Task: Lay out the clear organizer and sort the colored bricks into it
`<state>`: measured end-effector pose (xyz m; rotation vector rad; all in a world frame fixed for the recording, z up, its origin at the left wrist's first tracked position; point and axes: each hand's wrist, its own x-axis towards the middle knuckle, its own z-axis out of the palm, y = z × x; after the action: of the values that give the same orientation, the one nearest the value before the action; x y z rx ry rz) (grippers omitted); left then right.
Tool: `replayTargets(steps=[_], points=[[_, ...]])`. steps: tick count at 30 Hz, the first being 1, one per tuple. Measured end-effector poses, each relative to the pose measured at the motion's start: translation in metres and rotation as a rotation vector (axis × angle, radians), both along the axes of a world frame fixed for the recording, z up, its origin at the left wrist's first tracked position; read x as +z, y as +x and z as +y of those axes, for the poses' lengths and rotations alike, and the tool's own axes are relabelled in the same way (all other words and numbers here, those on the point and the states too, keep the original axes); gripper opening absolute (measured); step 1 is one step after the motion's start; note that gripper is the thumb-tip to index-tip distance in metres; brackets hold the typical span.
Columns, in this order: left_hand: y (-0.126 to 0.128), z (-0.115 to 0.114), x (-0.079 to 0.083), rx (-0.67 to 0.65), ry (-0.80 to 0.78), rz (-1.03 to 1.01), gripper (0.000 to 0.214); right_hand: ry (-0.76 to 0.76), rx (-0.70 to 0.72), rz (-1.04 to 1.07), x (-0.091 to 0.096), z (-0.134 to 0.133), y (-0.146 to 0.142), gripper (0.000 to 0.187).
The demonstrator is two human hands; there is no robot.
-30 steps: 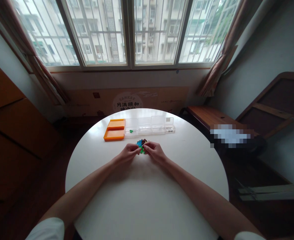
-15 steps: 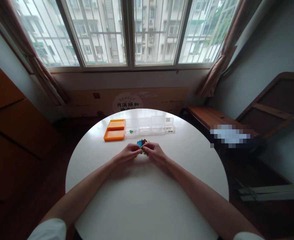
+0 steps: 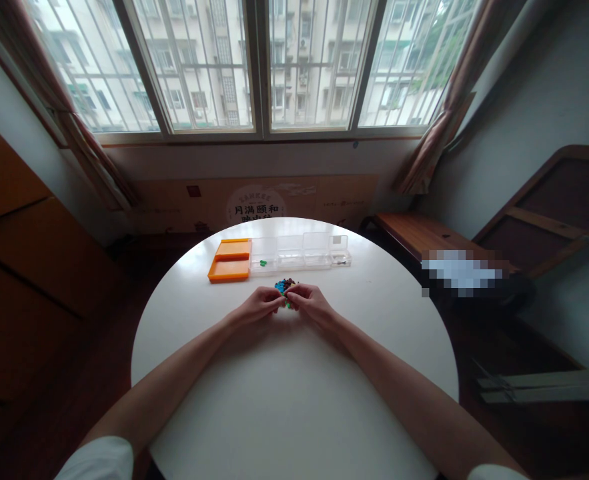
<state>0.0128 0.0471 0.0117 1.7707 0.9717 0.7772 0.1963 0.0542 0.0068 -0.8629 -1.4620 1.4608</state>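
Note:
A small heap of tiny blue, brown and green pieces [image 3: 285, 285], perhaps building bricks, lies on the white round table [image 3: 284, 400]. My left hand [image 3: 263, 303] is at the near left edge of the heap, its thumb and fingers pinched together. From the right, my right hand [image 3: 308, 301] pinches too, its fingertips almost meeting those of the left. Whatever sits between the fingertips is too small and too covered to make out. Behind the heap stands a row of clear plastic boxes [image 3: 299, 261] with raised lids; one holds green pieces [image 3: 263, 263].
An orange open box [image 3: 229, 268] adjoins the clear boxes on the left. Beyond the table, a printed cardboard panel [image 3: 174, 200] leans below the window. A wooden bench [image 3: 419, 233] stands to the right, with a blurred-out item on it.
Both hands stay at the heap, with only slight finger movement. The green bit near the left fingertips shows a little less. The boxes have not moved.

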Motion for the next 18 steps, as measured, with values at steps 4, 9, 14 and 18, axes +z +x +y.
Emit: replayTargets(steps=[4,9,14,18], points=[[0.0005,-0.0002,0.0004,0.006,0.016,-0.013,0.045,-0.028,-0.007,0.016,0.0033,-0.0014,0.0007,0.033],[0.0008,-0.0003,0.0001,0.006,0.015,-0.032,0.045,-0.03,-0.003,0.012,0.007,-0.0037,0.002,0.032],[0.0006,0.0001,-0.0011,0.022,0.015,-0.03,0.044,-0.022,-0.008,0.0,0.0056,-0.003,0.0019,0.033],[0.0009,0.0004,-0.0009,0.016,0.019,-0.031,0.044,-0.02,-0.019,-0.005,0.0035,-0.0016,0.0013,0.033]])
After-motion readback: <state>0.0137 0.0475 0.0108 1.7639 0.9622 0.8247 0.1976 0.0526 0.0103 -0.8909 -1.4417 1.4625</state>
